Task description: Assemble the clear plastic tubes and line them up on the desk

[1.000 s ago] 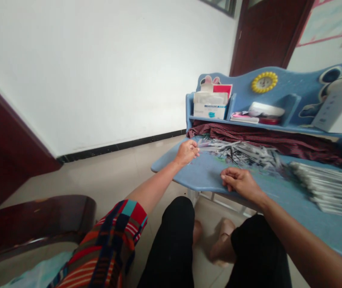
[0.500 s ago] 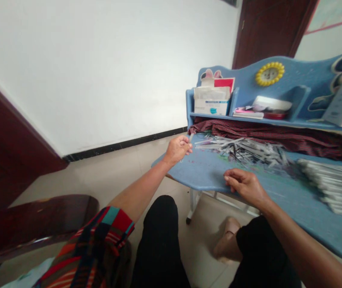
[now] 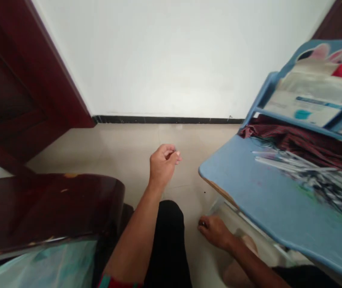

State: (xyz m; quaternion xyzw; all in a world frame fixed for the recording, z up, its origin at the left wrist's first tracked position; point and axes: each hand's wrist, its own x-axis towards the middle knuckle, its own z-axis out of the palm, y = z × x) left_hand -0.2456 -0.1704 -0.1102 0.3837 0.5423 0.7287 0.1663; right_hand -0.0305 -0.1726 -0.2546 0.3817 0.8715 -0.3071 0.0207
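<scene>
My left hand (image 3: 163, 165) is raised over the floor, left of the blue desk (image 3: 237, 172). Its thumb and fingers are pinched together; a tiny greyish bit shows at the fingertips, too small to name. Lower down, my right hand (image 3: 214, 231) is curled closed beside the desk's front edge, below the tabletop. What its fingers hold, if anything, I cannot make out. On the desk lies a loose, blurred pile of thin white, clear and dark sticks (image 3: 297, 166), apart from both hands.
A dark red checked cloth (image 3: 279, 134) lies bunched under the desk's shelf. A white box (image 3: 303, 106) stands on that shelf. To my left is a glossy dark wooden armrest (image 3: 51, 204), with a pale green cloth (image 3: 53, 266) below. A white wall (image 3: 171, 60) rises ahead.
My view has swung left and down. Both hands have moved left off the desk, the right one dropping below the tabletop's edge. The thin strip seen near my left fingers no longer shows clearly.
</scene>
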